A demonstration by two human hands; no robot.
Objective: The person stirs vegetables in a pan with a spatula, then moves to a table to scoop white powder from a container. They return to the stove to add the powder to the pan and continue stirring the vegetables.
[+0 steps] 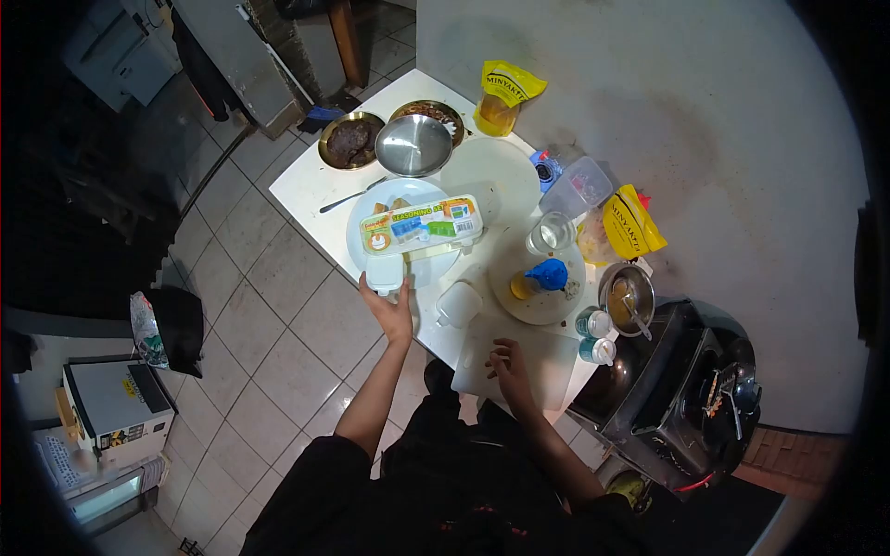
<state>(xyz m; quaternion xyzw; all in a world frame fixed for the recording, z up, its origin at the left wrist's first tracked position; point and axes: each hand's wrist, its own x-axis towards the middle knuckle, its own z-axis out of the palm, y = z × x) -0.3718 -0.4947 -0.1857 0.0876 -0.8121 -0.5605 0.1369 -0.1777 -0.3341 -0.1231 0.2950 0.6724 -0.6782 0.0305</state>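
Note:
My left hand (393,313) grips a small white lidded seasoning container (385,274) between thumb and fingers, at the table's left edge. Just beyond it, a long box labelled "Seasoning Set" (421,225) lies across a pale plate (356,221), partly covering some food. A second white container (458,304) stands to the right of my left hand. Over a white cutting board (547,361) hovers my right hand (509,364), fingers loosely bent and apart, with nothing visible in them.
A blue-topped bottle (540,277) sits on a plate near a clear glass (551,233). Two small jars (595,335) and a metal bowl with a spoon (628,298) line the right side. Yellow oil pouches (508,85) and metal dishes (414,145) stand farther back. A black stove (667,398) adjoins the table.

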